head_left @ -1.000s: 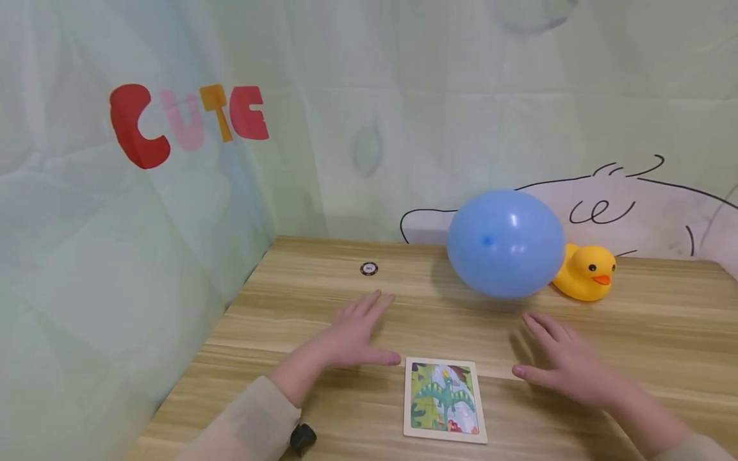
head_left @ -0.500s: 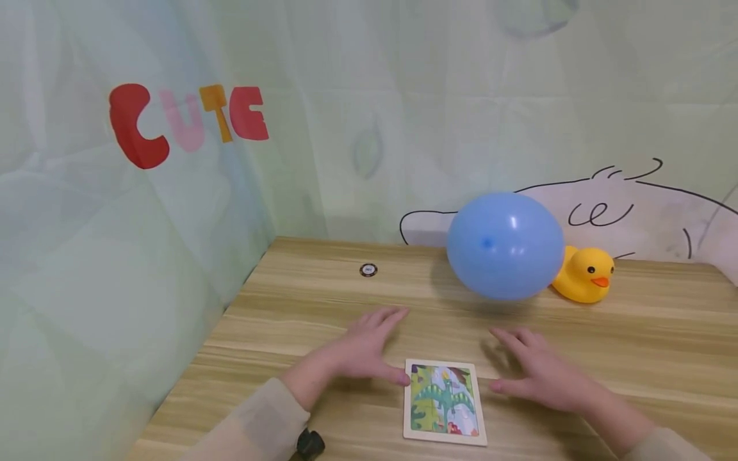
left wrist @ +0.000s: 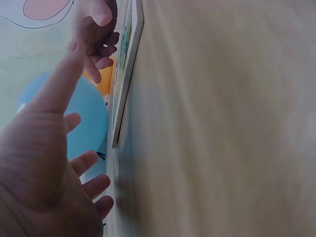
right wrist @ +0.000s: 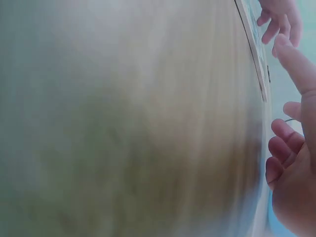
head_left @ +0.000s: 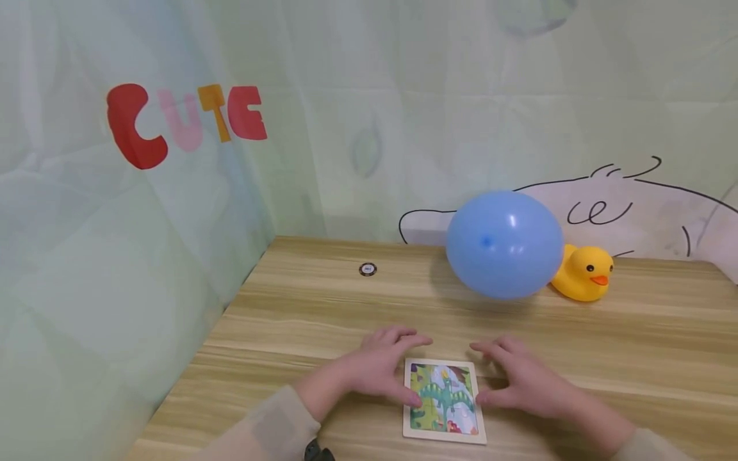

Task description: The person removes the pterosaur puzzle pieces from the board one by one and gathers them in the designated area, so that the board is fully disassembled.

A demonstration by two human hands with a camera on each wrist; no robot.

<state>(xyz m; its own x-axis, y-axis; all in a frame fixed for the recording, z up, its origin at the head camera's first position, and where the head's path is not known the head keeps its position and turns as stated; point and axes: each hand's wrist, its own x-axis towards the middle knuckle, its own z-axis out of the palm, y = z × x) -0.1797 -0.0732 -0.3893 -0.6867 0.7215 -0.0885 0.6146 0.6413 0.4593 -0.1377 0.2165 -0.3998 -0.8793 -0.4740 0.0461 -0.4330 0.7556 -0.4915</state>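
Note:
A small jigsaw puzzle [head_left: 446,400] in a pale wooden frame, showing a green winged dinosaur, lies flat near the table's front. At its left side my left hand [head_left: 380,366] hovers with fingers spread and the thumb over the frame's left edge. My right hand [head_left: 521,381] is at the opposite side, thumb tip close to the right edge; contact there I cannot tell. In the left wrist view the left hand [left wrist: 47,163] has nothing in its grasp and the puzzle's edge [left wrist: 129,74] stands beyond it. The right wrist view shows the right hand [right wrist: 296,163] holding nothing.
A blue balloon [head_left: 504,244] sits toward the back of the wooden table [head_left: 277,320], just left of a yellow rubber duck [head_left: 585,274]. Farther left lies a black-and-white poker chip [head_left: 368,269]. Printed cloth [head_left: 346,128] hangs along the back and left sides.
Both hands have come inward and nearer the person, from wide apart to either side of the puzzle. The puzzle, balloon, duck and chip have stayed in place.

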